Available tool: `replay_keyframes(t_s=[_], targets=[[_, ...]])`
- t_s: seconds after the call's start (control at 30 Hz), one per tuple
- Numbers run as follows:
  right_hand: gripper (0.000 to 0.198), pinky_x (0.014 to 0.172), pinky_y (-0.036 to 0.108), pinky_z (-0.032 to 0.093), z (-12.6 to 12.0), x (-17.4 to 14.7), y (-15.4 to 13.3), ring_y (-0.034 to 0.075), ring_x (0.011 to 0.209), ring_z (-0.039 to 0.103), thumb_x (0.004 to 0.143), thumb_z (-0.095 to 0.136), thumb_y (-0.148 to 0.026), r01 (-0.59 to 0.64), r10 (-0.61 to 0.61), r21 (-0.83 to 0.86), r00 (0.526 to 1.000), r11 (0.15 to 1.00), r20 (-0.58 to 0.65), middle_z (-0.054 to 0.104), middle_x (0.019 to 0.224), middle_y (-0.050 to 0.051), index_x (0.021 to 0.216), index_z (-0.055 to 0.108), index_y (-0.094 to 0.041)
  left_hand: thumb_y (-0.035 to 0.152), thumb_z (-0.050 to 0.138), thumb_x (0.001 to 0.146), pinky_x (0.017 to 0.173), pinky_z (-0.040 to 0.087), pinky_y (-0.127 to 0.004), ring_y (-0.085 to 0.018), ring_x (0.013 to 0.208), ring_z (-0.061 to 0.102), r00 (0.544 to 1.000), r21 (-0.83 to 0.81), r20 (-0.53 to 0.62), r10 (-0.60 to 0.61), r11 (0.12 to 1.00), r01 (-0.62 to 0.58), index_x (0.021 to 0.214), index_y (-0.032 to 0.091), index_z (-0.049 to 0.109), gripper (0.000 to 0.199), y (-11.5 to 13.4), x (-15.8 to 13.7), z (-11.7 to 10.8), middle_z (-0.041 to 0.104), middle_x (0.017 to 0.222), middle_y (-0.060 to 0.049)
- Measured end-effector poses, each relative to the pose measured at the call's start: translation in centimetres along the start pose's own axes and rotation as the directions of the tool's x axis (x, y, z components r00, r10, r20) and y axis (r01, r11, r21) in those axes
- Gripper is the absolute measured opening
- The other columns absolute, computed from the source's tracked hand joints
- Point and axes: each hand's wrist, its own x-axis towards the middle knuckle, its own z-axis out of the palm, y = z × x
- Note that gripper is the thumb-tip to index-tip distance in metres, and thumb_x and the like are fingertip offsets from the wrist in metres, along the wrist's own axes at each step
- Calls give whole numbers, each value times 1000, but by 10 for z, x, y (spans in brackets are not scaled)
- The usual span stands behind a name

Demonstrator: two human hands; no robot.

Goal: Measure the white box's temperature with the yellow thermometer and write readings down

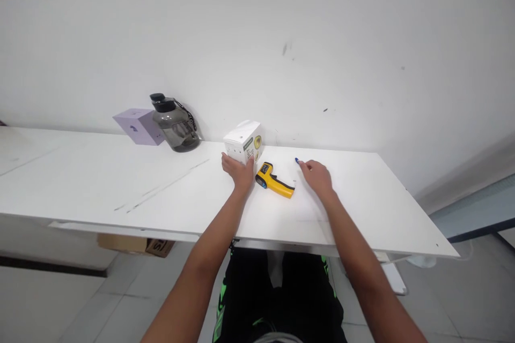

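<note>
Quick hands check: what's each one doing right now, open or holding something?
Left hand: closed around the near end of the white box.
Right hand: closed, pinching a small blue object.

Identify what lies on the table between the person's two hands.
In the head view, a yellow gun-shaped device lies between the left hand, gripping the white box, and the right hand.

White box (241,142): is showing smooth card
Lilac box, far left (139,126): is showing matt card
Bottle (177,129): is shining, glossy, see-through plastic
Thermometer (277,185): is showing smooth plastic
Table (370,203): is looking smooth, lightly scuffed
</note>
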Motion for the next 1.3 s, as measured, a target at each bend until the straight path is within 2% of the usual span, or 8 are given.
replay_keyframes(t_s=[0.2,0.27,0.4,0.47,0.8,1.03,1.17,1.3], targets=[[39,67,29,40,-2,21,56,22,88,60,85,50,-51,-56,99,-257,982,965,158,63,104,12,105,55,-17,39,65,77,113,15,-52,-33,140,17,849,-58,41,527,849,-525,137,17,33,72,17,-28,-8,27,146,-19],[35,65,29,39,6,18,64,22,85,60,88,46,-49,19,18,-268,990,963,137,63,100,10,103,53,-18,42,67,75,112,18,-53,-34,137,25,717,-109,220,661,747,-656,125,20,49,58,25,-41,-9,42,138,-16],[27,64,30,37,15,12,64,22,83,59,94,38,-41,71,-59,-335,997,940,48,62,94,10,99,53,-19,47,62,79,110,22,-48,-25,110,56,305,-300,584,753,549,-781,105,26,65,33,34,-60,-7,67,105,-6],[26,64,30,36,17,11,63,22,82,59,96,36,-37,60,-62,-359,998,931,7,62,93,10,99,54,-19,43,57,83,108,25,-45,-20,91,62,228,-327,640,734,528,-783,92,26,68,23,34,-62,-7,70,89,-2],[35,68,29,39,2,6,64,18,71,60,96,31,-39,-7,18,46,968,999,-250,68,81,6,98,59,-18,22,45,83,87,36,-39,-15,64,53,204,-304,690,695,533,-790,59,20,55,26,35,-48,-22,61,61,0],[37,73,30,47,-29,2,71,15,76,63,88,44,-48,189,247,542,737,819,-629,69,94,8,105,54,-17,26,40,90,98,37,-37,-12,53,44,171,-374,681,712,538,-755,50,20,46,41,36,-50,-19,48,48,3],[29,73,31,47,-26,-1,63,16,81,61,80,55,-43,197,140,469,794,861,-591,63,102,8,95,60,-18,33,47,89,109,26,-44,-18,77,58,210,-340,692,691,568,-749,71,23,63,26,29,-41,-12,65,70,-1],[25,66,31,46,-12,-10,47,14,67,54,78,55,-37,191,-19,438,930,879,-368,62,84,3,96,60,-21,26,58,83,112,10,-56,-25,100,58,362,-219,656,662,626,-748,94,27,66,14,18,-31,-10,68,93,-3]])
